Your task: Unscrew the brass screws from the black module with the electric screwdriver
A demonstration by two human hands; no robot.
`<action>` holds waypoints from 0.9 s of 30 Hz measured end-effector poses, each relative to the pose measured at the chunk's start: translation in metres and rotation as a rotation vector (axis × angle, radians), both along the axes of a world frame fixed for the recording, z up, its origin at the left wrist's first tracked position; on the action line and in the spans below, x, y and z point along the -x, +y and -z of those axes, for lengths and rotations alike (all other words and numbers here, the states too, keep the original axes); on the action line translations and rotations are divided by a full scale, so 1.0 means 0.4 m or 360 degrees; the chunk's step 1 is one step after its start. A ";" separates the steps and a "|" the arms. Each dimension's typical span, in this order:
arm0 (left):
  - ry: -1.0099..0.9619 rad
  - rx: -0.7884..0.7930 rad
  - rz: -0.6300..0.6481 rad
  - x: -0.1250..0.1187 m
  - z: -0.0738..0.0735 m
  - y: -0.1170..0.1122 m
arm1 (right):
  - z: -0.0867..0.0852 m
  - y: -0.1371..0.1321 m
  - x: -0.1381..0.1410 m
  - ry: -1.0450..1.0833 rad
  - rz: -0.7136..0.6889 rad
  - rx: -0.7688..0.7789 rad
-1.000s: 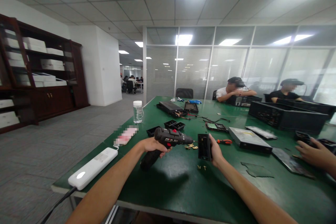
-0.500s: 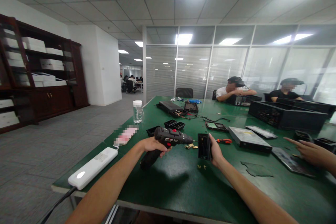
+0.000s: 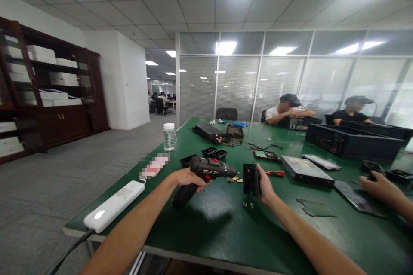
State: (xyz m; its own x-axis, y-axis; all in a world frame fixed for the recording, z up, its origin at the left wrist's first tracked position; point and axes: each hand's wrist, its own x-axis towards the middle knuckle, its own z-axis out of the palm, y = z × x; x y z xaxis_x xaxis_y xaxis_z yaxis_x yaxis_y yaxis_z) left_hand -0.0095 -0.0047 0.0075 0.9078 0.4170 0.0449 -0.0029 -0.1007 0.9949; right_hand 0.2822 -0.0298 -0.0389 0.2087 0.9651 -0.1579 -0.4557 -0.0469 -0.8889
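Note:
My left hand [image 3: 190,179] is wrapped round the grip of a black cordless drill [image 3: 209,168] with red buttons. The drill points right, its bit reaching the near side of a black rectangular plastic box [image 3: 251,180]. That box stands on end in my right hand [image 3: 265,185], open face toward me. Whether the bit sits in a screw cannot be made out. Small brass-coloured pieces [image 3: 238,180] lie on the table behind the drill tip. A few screws [image 3: 251,205] rest below the box. Just past my right fingers is an orange-handled screwdriver [image 3: 275,173].
Black plastic boxes [image 3: 214,153] and a clear bottle [image 3: 169,137] stand beyond the drill. A white power strip [image 3: 114,206] lies at the left edge of the green table [image 3: 200,240]. At right are a metal drive [image 3: 306,172], a co-worker's hand [image 3: 382,187] and black computer cases [image 3: 351,142].
The co-worker's hand at the right has shifted rightward, its fingers now curled near a small black part. My hands, the drill and the box look unmoved.

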 end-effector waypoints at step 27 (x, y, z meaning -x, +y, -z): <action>-0.0013 -0.0062 0.0039 -0.001 0.001 0.005 | 0.004 0.005 -0.003 0.0010 -0.0038 -0.0024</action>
State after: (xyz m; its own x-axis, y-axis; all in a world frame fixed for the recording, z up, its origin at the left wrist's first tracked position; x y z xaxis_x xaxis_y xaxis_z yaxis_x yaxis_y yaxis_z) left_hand -0.0090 -0.0027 0.0071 0.9174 0.3922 0.0680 -0.0139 -0.1390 0.9902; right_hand 0.2833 -0.0278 -0.0406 0.1844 0.9722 -0.1444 -0.4599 -0.0445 -0.8869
